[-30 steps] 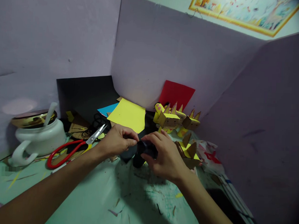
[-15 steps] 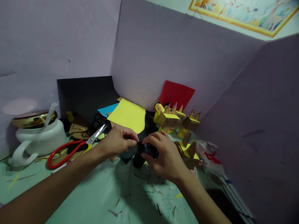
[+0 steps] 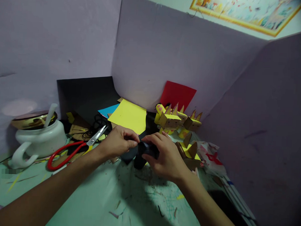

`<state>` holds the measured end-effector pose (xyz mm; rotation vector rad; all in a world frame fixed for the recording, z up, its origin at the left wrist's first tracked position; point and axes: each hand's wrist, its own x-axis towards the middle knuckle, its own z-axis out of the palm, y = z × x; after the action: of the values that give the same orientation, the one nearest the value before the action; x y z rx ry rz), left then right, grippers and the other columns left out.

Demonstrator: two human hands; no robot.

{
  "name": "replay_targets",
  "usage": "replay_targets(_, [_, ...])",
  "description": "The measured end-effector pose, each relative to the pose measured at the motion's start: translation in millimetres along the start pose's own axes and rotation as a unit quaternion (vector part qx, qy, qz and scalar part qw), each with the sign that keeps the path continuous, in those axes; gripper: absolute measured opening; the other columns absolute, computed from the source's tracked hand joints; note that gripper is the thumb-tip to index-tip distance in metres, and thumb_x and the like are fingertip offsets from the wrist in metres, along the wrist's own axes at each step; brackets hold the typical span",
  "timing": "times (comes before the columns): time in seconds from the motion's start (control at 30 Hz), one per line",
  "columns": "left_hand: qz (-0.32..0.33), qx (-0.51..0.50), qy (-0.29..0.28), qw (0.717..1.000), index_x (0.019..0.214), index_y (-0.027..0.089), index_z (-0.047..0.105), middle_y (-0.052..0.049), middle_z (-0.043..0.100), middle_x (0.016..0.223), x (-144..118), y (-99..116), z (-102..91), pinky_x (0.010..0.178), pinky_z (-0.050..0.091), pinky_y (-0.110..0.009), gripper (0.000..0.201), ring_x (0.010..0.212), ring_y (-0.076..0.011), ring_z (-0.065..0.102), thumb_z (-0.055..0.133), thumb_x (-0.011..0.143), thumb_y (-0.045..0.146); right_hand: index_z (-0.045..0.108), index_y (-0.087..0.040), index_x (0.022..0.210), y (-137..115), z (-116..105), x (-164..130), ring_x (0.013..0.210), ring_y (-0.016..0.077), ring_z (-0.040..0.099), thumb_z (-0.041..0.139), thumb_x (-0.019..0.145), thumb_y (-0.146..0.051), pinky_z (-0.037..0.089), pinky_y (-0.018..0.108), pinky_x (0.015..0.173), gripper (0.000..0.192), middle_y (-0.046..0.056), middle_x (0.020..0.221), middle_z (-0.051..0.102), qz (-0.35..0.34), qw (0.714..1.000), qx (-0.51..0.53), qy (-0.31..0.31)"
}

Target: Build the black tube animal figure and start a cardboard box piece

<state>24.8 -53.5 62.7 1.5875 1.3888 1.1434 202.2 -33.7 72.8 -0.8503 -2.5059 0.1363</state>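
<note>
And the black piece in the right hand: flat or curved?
Curved: the black piece bows within the right hand, which hides part of it. Closed tube or open: cannot tell.

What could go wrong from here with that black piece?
The black piece might crease if the right hand squeezes harder around it. The left hand could brush the scissors, whose blade tips appear close by. The right hand might also bump the eared cardboard piece beside it.

Left hand (image 3: 122, 140) pinches edge of black piece (image 3: 139, 160) | right hand (image 3: 162, 157) curls round it | red-handled scissors (image 3: 96, 136) near left hand | yellow paper (image 3: 130, 114) behind | white mug (image 3: 44, 142) beside scissors
</note>
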Motion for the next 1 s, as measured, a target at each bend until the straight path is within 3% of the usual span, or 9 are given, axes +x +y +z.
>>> replay_targets(0.5, [-0.007, 0.000, 0.000, 1.000, 0.065, 0.013, 0.065, 0.004, 0.055, 0.052, 0.9, 0.1, 0.3, 0.043, 0.035, -0.018, 0.011, 0.045, -0.0071, 0.044, 0.056, 0.060, 0.014, 0.055, -0.024, 0.094, 2.0, 2.0, -0.9, 0.089, 0.0223, 0.054, 0.065, 0.066, -0.016, 0.029, 0.049, 0.093, 0.031, 0.004, 0.094, 0.060, 0.004, 1.000, -0.001, 0.004])
replay_targets(0.7, [0.009, -0.015, -0.001, 1.000, 0.063, 0.013, 0.065, 0.001, 0.061, 0.060, 0.5, -0.1, 1.0, 0.055, 0.040, -0.021, 0.009, 0.058, -0.0108, 0.052, 0.061, 0.059, 0.020, 0.057, -0.025, 0.094, 2.7, 4.5, -3.1, 0.090, 0.0220, 0.055, 0.066, 0.068, -0.018, 0.027, 0.050, 0.096, 0.029, 0.004, 0.096, 0.060, 0.011, 1.000, -0.001, 0.018])
replay_targets(1.0, [-0.013, -0.008, 0.009, 1.000, 0.058, 0.014, 0.059, 0.005, 0.051, 0.051, 2.2, -3.8, 8.9, 0.046, 0.032, -0.019, 0.004, 0.047, -0.0074, 0.042, 0.057, 0.060, 0.017, 0.054, -0.023, 0.090, 2.0, 5.0, -2.2, 0.087, 0.0199, 0.056, 0.069, 0.064, -0.017, 0.026, 0.050, 0.096, 0.030, 0.001, 0.092, 0.062, 0.027, 0.999, 0.010, 0.022])
